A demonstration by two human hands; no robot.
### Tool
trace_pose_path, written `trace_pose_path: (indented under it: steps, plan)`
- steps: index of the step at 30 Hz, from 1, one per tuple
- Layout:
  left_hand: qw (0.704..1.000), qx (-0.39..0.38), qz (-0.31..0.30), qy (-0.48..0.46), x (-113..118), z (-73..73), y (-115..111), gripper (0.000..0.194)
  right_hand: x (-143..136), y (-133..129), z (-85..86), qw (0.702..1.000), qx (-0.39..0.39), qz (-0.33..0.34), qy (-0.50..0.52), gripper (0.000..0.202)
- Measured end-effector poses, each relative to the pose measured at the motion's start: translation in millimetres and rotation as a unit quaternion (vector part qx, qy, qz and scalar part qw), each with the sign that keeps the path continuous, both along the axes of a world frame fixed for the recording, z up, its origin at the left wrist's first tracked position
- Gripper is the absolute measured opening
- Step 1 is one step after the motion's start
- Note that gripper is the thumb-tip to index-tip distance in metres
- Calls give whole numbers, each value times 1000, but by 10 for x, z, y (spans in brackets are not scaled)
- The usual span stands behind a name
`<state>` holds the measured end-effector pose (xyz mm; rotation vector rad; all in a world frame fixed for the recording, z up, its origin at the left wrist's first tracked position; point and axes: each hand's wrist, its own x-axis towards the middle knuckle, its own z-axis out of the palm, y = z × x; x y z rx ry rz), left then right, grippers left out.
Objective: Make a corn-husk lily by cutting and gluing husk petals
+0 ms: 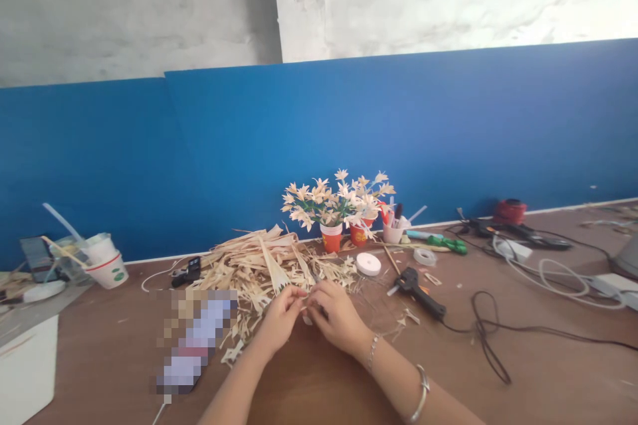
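Just in front of the husk pile, my left hand [283,313] and my right hand [335,316] meet with fingertips close together. Both are closed in a pinch. Something small and pale shows between them, too small to name, and a dark bit shows under my right fingers. A pointed pale husk piece [273,264] rises behind my left fingers; whether I touch it cannot be told. Dried husks [239,254] lie heaped behind and to the left, with cut scraps around them. Two bracelets circle my right wrist and forearm.
Husk flowers [319,198] stand in red cups [331,238] by the blue partition [224,153]. A white tape roll [368,264] and a corded glue gun [419,293] lie to the right. A blurred-out phone-like thing [199,339] and a paper cup [109,271] are left.
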<state>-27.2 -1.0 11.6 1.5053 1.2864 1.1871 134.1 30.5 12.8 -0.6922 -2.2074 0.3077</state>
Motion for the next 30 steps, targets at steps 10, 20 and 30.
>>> trace_pose_path:
  steps: [10,20,30]
  plan:
    - [965,114,80,224,-16,67,-47,17,10,18,-5,996,-74,10,42,13]
    - [994,12,51,97,4,29,10,21,22,-18,32,999,29,-7,-13,23]
    - [965,105,76,227,33,89,-74,12,25,0,29,999,-9,-7,40,10]
